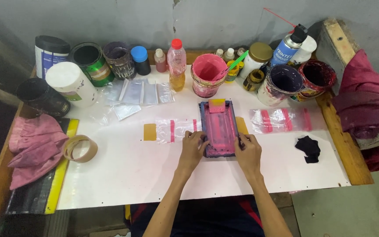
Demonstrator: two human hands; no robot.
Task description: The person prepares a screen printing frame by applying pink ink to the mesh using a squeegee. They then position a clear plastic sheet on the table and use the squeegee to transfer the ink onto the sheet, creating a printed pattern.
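While paint pots crowd the back of the white table (154,175), a person's left hand (193,147) and right hand (247,151) each keep a closed grip on the near corners of a small pink-stained printing frame (219,127), which lies flat at the table's middle. A clear plastic bag (178,130) pokes out from under its left side. A roll of tape (80,148) sits well apart.
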